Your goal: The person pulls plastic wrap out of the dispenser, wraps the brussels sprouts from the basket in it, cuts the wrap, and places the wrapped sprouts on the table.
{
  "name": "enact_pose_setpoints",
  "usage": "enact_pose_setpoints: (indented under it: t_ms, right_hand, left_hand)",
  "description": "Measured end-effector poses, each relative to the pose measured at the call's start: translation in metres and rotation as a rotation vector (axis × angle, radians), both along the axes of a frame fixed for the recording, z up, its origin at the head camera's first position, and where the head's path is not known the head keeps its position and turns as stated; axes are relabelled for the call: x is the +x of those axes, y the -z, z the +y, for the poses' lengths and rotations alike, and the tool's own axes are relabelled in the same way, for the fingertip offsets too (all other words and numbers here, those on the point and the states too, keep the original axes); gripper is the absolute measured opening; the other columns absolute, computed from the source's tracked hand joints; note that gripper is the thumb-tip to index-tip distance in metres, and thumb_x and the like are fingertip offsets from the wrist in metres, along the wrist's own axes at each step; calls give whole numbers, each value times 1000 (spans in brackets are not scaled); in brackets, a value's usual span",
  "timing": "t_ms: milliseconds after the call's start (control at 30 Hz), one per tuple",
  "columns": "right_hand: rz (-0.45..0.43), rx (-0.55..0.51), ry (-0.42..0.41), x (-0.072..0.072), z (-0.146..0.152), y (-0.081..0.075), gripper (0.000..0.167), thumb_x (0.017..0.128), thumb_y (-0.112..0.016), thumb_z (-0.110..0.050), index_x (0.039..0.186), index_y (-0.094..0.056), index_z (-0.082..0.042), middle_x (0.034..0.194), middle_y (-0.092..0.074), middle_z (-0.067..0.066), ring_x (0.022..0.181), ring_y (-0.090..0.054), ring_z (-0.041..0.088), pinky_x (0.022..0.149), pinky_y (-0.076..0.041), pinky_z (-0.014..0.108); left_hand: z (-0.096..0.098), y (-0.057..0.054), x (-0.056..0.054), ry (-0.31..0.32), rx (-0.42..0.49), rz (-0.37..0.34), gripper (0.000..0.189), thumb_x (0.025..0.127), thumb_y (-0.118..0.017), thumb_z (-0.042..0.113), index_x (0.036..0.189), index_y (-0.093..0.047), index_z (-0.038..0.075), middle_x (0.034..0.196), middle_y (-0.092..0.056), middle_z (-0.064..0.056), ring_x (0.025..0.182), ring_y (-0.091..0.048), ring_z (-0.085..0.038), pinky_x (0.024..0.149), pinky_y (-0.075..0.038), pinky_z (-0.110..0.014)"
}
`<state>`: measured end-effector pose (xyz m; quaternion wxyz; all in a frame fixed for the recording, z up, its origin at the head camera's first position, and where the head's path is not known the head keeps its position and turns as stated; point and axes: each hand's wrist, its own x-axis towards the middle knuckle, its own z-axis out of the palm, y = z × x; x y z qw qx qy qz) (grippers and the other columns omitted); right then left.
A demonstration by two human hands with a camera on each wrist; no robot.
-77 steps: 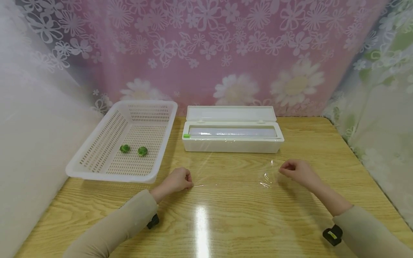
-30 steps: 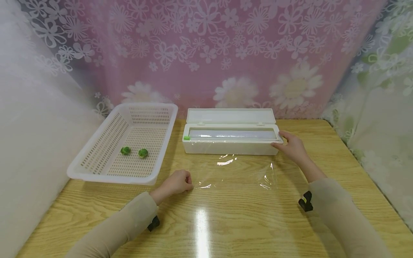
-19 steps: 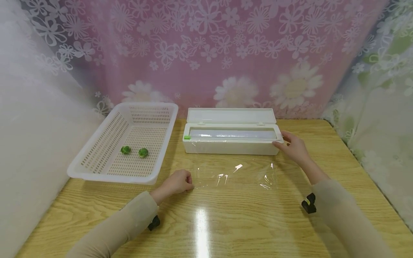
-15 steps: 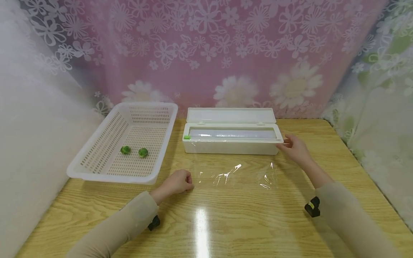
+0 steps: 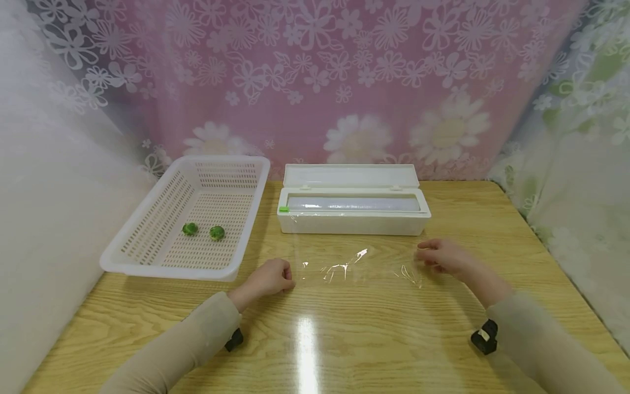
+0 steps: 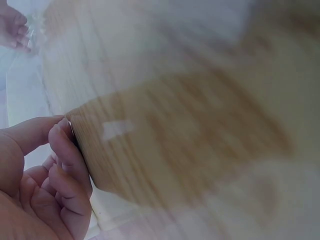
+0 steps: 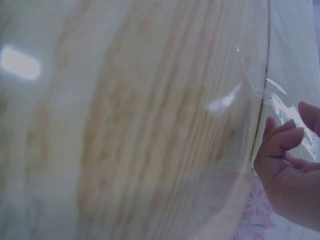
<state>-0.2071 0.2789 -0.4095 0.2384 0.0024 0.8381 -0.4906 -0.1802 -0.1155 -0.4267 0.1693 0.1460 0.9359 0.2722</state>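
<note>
A sheet of clear plastic wrap [image 5: 345,268] runs from the front of the white wrap dispenser box [image 5: 353,224] toward me, low over the table. Its near left corner is pinched between the thumb and index finger of my left hand [image 5: 268,278]; the left wrist view shows this hand [image 6: 50,175] with the other fingers curled in. My right hand [image 5: 445,256] is at the wrap's right edge, fingers bent. In the right wrist view, a gap separates the thumb from the index finger of this hand [image 7: 290,170], and creased wrap shines behind them.
The box's lid [image 5: 350,176] stands raised at the back, with a wrap roll [image 5: 354,204] inside and a green slider [image 5: 284,209] at the left end. A white plastic basket [image 5: 246,241] on the left holds two Brussels sprouts [image 5: 217,233]. Floral curtains surround the wooden table [image 5: 374,339].
My right hand first went from the wrap's edge to the box's right end, then came back toward me to the wrap's right edge. The left hand has kept its place.
</note>
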Motion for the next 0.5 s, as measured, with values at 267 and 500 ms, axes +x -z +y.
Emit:
enact_pose_setpoints:
  t_ms: [267, 500]
  right_hand:
    - [9, 23, -48, 14, -2, 5, 20, 86, -57, -15, 93, -57, 3, 60, -45, -2, 47, -35, 7, 41, -30, 19]
    - [-3, 68, -103, 24, -4, 12, 21, 84, -60, -18, 92, -58, 1, 62, -48, -1, 48, -35, 7, 41, -32, 20]
  left_hand:
    - [0, 0, 0, -2, -1, -6, 18, 78, -64, 11, 65, -52, 8, 55, -54, 0, 47, -49, -11, 43, -38, -23]
    - [0, 0, 0, -4, -6, -12, 17, 79, -63, 11, 66, -53, 8, 56, -54, 0, 47, -46, -11, 43, -36, -23]
